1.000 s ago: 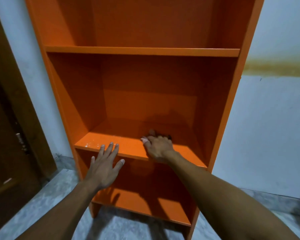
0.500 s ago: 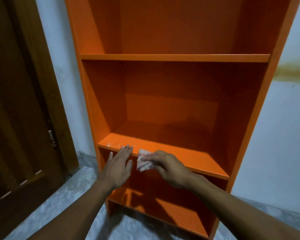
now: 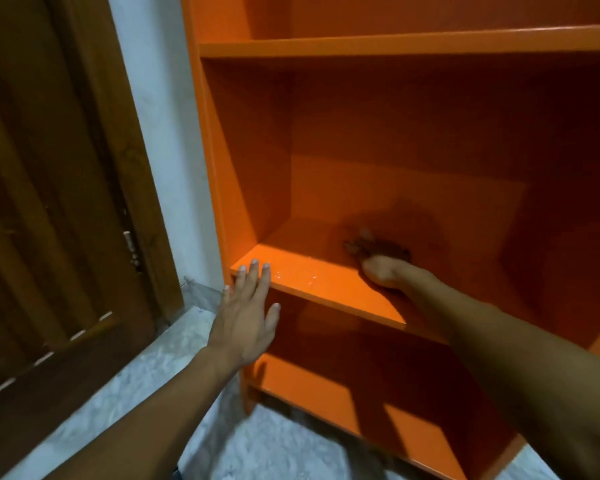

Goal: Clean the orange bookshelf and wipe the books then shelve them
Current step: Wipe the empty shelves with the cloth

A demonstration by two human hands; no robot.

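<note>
Where a brown wooden door (image 3: 49, 209) fills the frame's left, the left hand (image 3: 245, 313), fingers straight and slightly apart, touches the front edge of the orange bookshelf (image 3: 319, 282) at centre; right of it, the right hand (image 3: 383, 261) reaches deep onto that shelf, finger state unreadable in shadow.

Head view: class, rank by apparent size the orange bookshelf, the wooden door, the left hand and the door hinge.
1. orange bookshelf
2. wooden door, also cut off by the frame
3. left hand, enlarged by nearness to the camera
4. door hinge
</note>
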